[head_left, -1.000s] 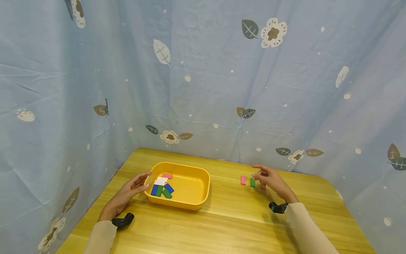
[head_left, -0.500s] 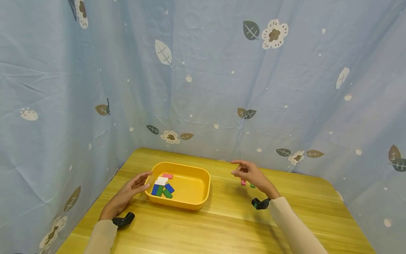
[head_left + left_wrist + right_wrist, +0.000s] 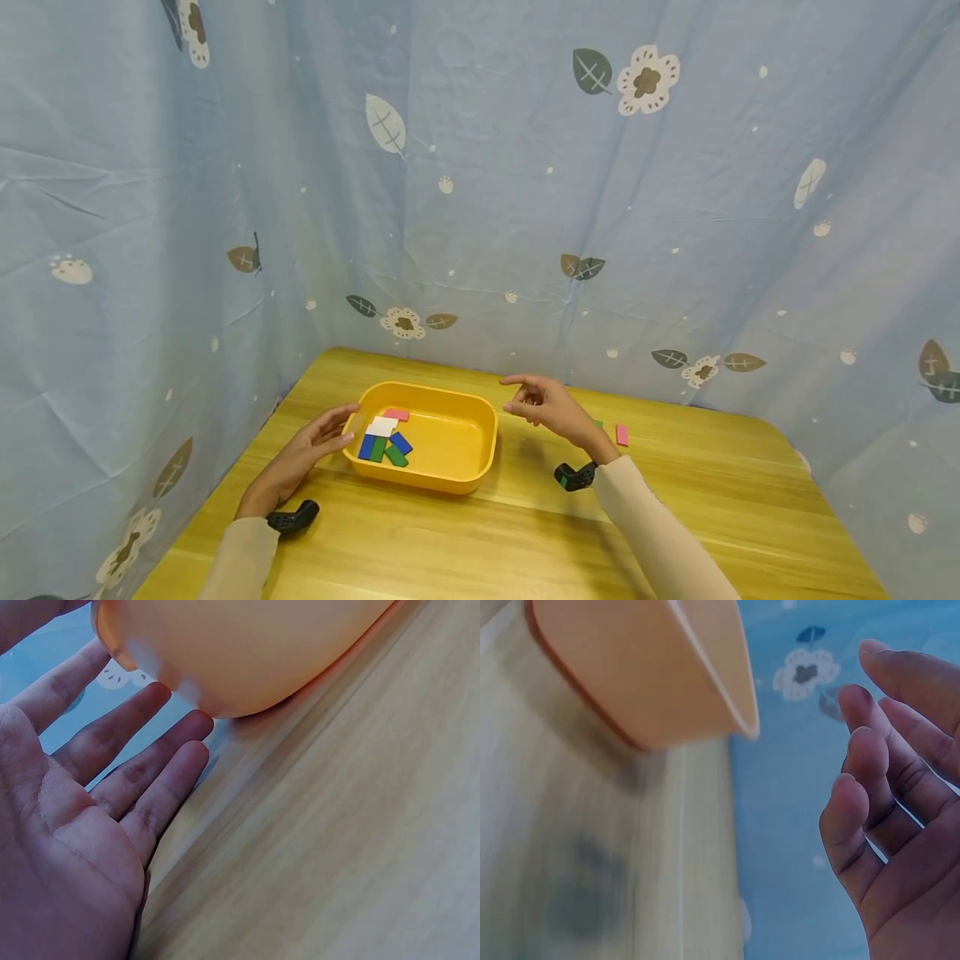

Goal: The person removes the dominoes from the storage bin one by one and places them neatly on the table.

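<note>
A yellow tray [image 3: 483, 450] sits on the wooden table. At its left end lie several small flat tiles: a pink tile [image 3: 396, 415], white ones [image 3: 382, 427], blue ones [image 3: 401, 442] and green ones [image 3: 395, 456]. My left hand [image 3: 307, 450] has its fingers extended at the tray's left rim; the left wrist view has the fingertips right by the tray wall [image 3: 240, 645]. My right hand [image 3: 551, 408] hovers just right of the tray, fingers loosely bent and holding nothing in the right wrist view. Behind its wrist a green tile [image 3: 598, 423] partly shows, beside another pink tile [image 3: 622, 435].
A blue curtain [image 3: 480, 208] with leaf and flower prints hangs behind and along both sides of the wooden table [image 3: 450, 542]. Black wrist devices [image 3: 576, 477] are strapped to both wrists.
My right hand has moved left from above the loose tiles toward the tray, uncovering the rightmost pink tile and covering the left pink one. My left hand has stayed in place.
</note>
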### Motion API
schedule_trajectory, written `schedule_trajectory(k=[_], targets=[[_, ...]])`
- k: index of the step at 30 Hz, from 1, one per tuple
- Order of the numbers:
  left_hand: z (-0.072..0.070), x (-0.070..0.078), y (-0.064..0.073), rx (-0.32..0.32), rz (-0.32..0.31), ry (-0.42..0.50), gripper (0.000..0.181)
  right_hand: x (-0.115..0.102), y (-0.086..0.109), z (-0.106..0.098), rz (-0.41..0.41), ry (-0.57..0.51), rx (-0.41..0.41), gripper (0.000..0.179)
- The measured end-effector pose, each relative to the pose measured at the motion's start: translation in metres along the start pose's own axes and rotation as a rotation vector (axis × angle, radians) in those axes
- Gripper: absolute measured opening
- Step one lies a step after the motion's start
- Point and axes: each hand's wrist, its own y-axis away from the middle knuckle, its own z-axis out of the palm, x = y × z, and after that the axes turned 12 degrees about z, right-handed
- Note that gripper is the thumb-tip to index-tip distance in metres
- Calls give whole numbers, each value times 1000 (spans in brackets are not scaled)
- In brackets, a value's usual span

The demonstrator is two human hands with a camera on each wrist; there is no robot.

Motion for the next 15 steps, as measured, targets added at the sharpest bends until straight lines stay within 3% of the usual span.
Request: schedule_trajectory(k=[15], targets=[[-1, 0, 0, 0, 11, 9, 61, -32, -33, 67, -56, -41, -135, 40]])
